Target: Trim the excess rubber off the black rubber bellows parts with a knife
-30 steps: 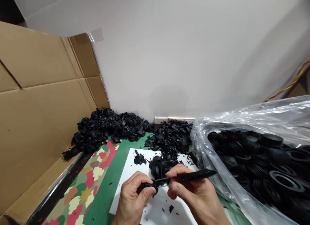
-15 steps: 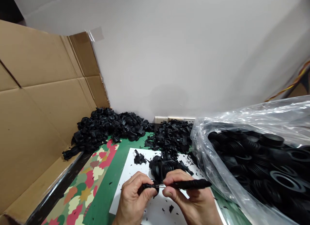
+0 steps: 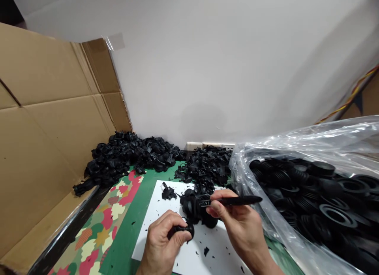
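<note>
My left hand (image 3: 164, 239) is closed, pinching a small black rubber part (image 3: 187, 228) between thumb and fingers low over the white board (image 3: 148, 227). In my right hand (image 3: 237, 217) is a craft knife (image 3: 239, 200) with a black pen-like handle, gripped near its front end. Its thin metal tip points left, in front of a cluster of ribbed black rubber parts (image 3: 191, 206) on the board; I cannot tell whether it touches them. Black scraps (image 3: 206, 251) lie scattered over the board between my hands.
Heaped black rubber pieces (image 3: 133, 152) lie at the back left, and shredded black trimmings (image 3: 209, 162) at the back middle. On the right, a clear plastic bag (image 3: 245, 176) holds many ribbed black rings. Cardboard (image 3: 56, 73) stands at left, against a pale wall (image 3: 207, 61).
My right hand has moved up and right with the craft knife, away from the part in my left hand. The left hand has stayed nearly in place, holding its part.
</note>
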`<state>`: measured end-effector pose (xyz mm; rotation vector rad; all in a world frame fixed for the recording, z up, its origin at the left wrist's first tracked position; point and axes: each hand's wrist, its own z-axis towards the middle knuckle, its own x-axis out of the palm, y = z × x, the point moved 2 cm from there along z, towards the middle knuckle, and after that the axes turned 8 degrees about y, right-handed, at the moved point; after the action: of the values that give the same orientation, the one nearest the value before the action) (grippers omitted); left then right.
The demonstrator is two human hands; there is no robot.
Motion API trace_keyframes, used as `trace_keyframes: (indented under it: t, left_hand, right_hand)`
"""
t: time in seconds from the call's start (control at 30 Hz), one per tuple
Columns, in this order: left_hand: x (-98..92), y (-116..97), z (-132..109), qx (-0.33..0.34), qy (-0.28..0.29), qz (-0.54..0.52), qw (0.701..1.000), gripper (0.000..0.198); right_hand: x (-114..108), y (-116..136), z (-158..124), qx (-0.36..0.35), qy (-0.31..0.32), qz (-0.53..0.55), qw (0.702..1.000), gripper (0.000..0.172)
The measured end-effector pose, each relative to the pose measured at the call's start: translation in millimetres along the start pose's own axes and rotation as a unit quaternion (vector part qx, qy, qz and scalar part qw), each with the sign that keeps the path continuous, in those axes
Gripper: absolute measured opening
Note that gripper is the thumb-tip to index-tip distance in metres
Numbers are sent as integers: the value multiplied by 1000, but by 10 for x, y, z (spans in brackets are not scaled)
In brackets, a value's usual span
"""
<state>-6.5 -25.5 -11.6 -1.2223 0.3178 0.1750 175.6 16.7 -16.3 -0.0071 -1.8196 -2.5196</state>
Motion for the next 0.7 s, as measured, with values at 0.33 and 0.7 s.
trace_keyframes:
  t: [0.33, 0.7]
  left_hand:
    - [-10, 56, -19, -29, -6, -9, 1000, 3]
    - [-27, 35, 2, -14, -7, 31, 999, 3]
  right_hand:
    - [54, 132, -86, 59, 107, 142, 982, 33]
    - [138, 132, -167, 6, 131, 45, 990, 12]
